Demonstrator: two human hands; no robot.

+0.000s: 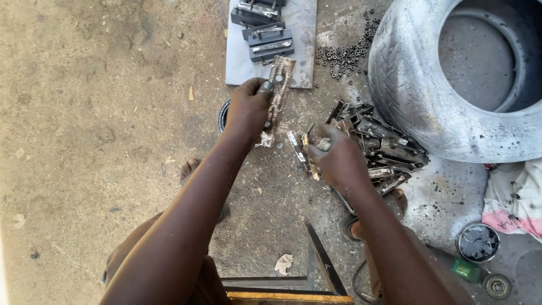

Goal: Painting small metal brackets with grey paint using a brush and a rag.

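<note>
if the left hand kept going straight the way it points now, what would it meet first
Probably the grey metal plate on the ground ahead, with dark metal brackets stacked on it. The left hand points up the picture, holding a flat metal strip; depth is unclear.

In your left hand [248, 110] you hold a flat metal strip [278, 96], dull grey and mottled with rust-brown scale. In your right hand [337, 161] is a smaller metal piece [310, 161], its edge tinged yellowish. Beside you lies a heap of metal parts [379, 148], dark and grimy with a few bright glints. The concrete floor [101, 113] is rough, matt and dusty. A smooth pale-grey steel plate [302, 34] carries darker metal blocks [270, 40]. The rubber tyre [418, 85] looks matt and dust-whitened, its tread worn. Small dark metal nuts [347, 56] are scattered nearby. A crumpled cloth [514, 200] shows white and pink, and a tin [477, 243] holds something glossy black.
</note>
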